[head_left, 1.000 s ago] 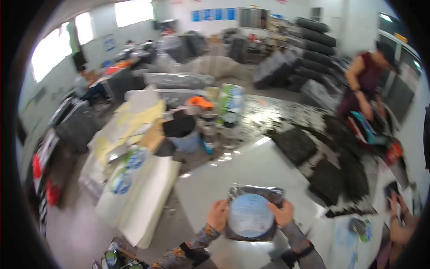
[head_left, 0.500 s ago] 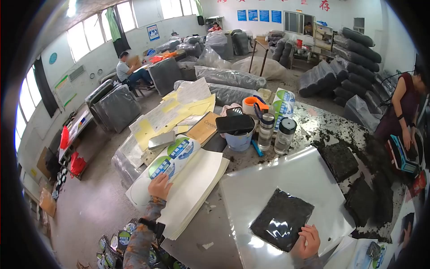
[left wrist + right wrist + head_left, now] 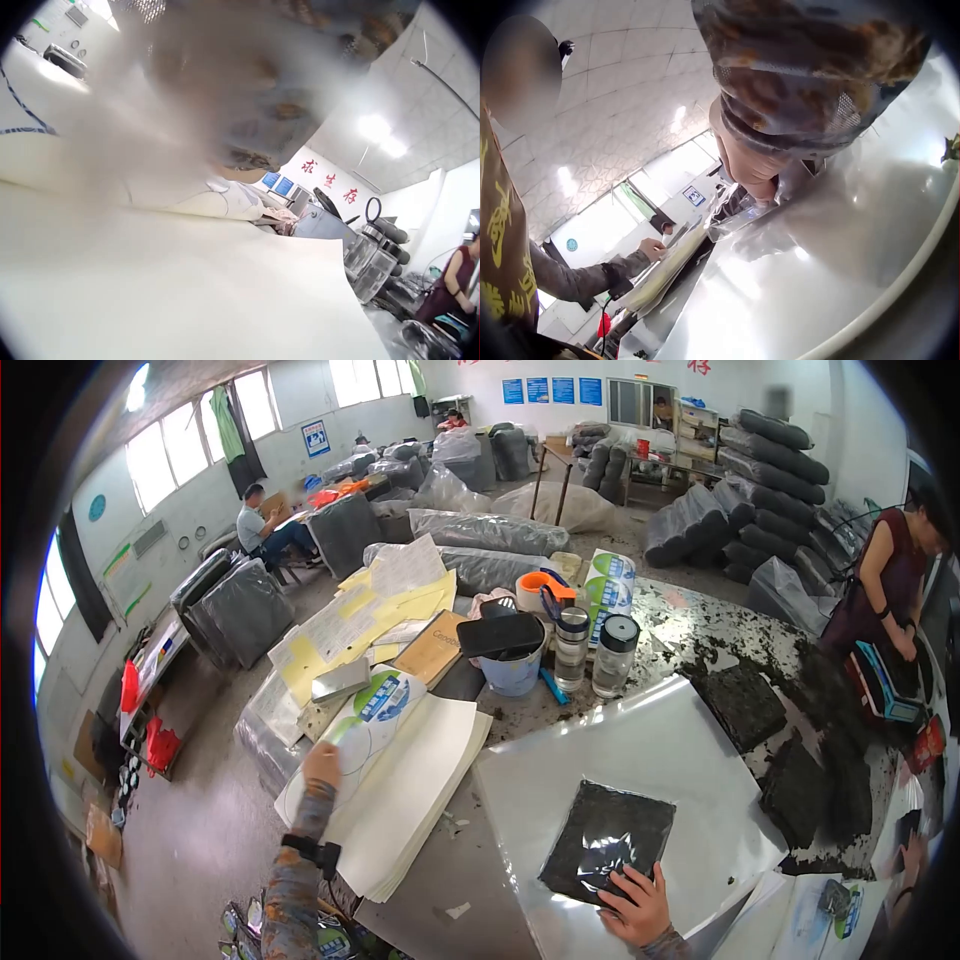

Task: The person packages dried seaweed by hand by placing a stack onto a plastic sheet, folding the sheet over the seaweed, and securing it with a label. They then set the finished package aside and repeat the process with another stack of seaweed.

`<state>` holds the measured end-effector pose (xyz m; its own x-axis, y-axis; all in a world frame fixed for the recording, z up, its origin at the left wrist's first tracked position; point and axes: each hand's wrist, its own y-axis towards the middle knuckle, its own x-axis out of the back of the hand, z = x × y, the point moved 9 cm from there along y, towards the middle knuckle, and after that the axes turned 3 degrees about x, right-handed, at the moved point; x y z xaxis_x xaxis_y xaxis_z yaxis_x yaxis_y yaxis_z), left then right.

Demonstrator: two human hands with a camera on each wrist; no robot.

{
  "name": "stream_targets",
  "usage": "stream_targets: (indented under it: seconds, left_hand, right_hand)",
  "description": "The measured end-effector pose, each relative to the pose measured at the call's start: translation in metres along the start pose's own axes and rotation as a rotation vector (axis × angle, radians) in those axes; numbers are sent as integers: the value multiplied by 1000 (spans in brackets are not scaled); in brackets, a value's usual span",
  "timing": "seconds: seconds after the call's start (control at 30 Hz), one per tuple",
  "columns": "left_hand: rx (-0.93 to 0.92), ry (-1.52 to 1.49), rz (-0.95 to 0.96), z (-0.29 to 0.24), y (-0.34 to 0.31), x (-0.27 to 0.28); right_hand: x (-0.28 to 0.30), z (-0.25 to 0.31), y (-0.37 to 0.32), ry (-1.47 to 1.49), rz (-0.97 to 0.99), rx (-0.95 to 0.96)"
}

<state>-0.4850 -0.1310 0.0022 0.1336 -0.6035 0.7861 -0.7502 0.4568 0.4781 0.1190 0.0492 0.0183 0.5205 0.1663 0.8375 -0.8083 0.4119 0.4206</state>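
Observation:
My left hand (image 3: 322,763) is blurred, with curled fingers at the left edge of a stack of label sheets (image 3: 415,790). One blue-and-green printed label (image 3: 383,700) is still on the top sheet; beside my hand only a bare circular outline shows. The removed label is hidden in or behind my curled fingers. My right hand (image 3: 640,905) lies with spread fingers on the lower right corner of a flat, shiny black packet (image 3: 607,835). The packet rests dark side up on a glossy sheet (image 3: 700,790). In the right wrist view the sleeve hides most of that hand.
Beyond the sheets stand a pail (image 3: 515,673) with a phone on top, and two glass bottles (image 3: 615,657). Black fibrous slabs (image 3: 745,705) and crumbs cover the right side of the table. A person in dark red (image 3: 885,580) stands at the right.
The packet, earlier held in both hands label side up, now lies dark side up. My left hand has moved left off a printed label, which is gone from the sheet. My right hand has slid onto the packet.

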Motion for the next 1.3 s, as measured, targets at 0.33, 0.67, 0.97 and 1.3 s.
stream_targets:
  seconds: [0.33,0.67,0.97,1.3]
  left_hand:
    - [-2,-509,-164,-142,-154,71]
    - [-701,-616,582,-418,-270,-9]
    - [-706,-390,735,-420,-258,-13]
    - [242,-1051,1166,-335,-209,-123]
  right_hand:
    - [36,-31,-44,167,-216,-317]
    - [60,-34,-49,110,-213,-329]
    - [5,-65,85,-106,-63,-67]
    - [214,-306,-203,-224,-727,-1032]
